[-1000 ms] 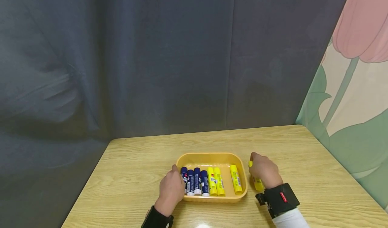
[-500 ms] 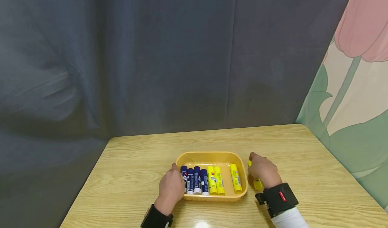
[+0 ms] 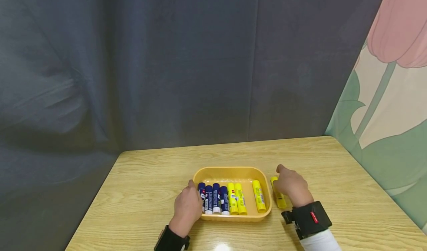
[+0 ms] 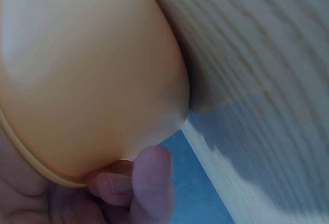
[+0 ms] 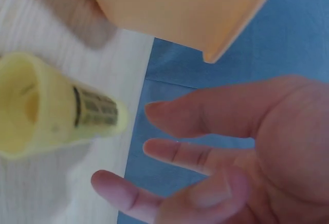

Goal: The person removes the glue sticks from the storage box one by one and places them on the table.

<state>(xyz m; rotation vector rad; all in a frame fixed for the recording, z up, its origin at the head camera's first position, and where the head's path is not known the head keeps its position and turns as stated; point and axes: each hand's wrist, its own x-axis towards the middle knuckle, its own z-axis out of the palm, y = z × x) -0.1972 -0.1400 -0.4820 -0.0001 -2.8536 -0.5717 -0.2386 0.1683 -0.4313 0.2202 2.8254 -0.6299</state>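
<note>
A dark curtain (image 3: 186, 65) backs the wood-grain bench (image 3: 143, 191), where the left grip (image 3: 187, 207) pinches a yellow tray (image 3: 233, 218) by its rim. The right grip (image 3: 293, 186), fingers parted and loose, partly hides a yellow tube (image 3: 280, 200) lying just beside the tray.

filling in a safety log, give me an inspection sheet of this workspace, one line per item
surface: wood-grain table, a bright glare spot near the bottom of the head view
job's things: tray holding four blue sticks and three yellow sticks; a loose stick, also yellow, lies on the table right of the tray
clutter: nothing seen
left hand: grips the tray's left end
right hand: fingers apart, above the loose stick, not gripping it
cables: nothing seen
surroundings: dark curtain behind, flower-patterned wall at right
</note>
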